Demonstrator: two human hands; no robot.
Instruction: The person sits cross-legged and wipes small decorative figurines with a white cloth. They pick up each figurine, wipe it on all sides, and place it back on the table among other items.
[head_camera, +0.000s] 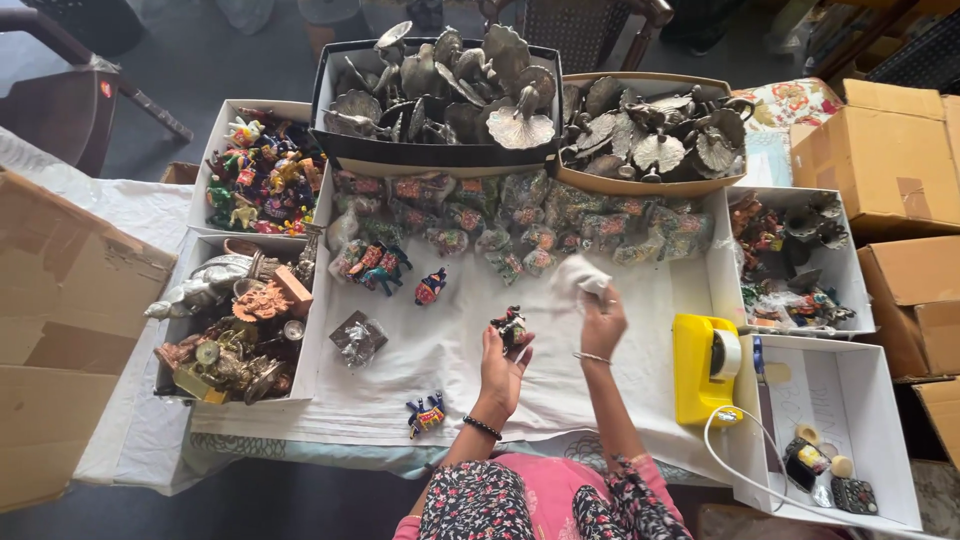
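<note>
My left hand (500, 368) holds up a small painted animal figurine (511, 326) over the white cloth-covered table (440, 350). My right hand (602, 322) grips a crumpled piece of white wrapping (578, 278) just right of the figurine. Other painted figurines lie loose on the cloth: one (430, 286) further back, one (426, 413) near the front edge, and a small cluster (375, 265) at the left. A row of plastic-wrapped figurines (520, 225) runs across the back.
Two boxes of metal leaf-shaped pieces (440, 90) (650, 130) stand at the back. White boxes of figurines (262, 172) and brass items (235, 330) sit at the left. A yellow tape dispenser (705, 365), more white boxes (790, 260) and cardboard cartons (885, 160) are on the right.
</note>
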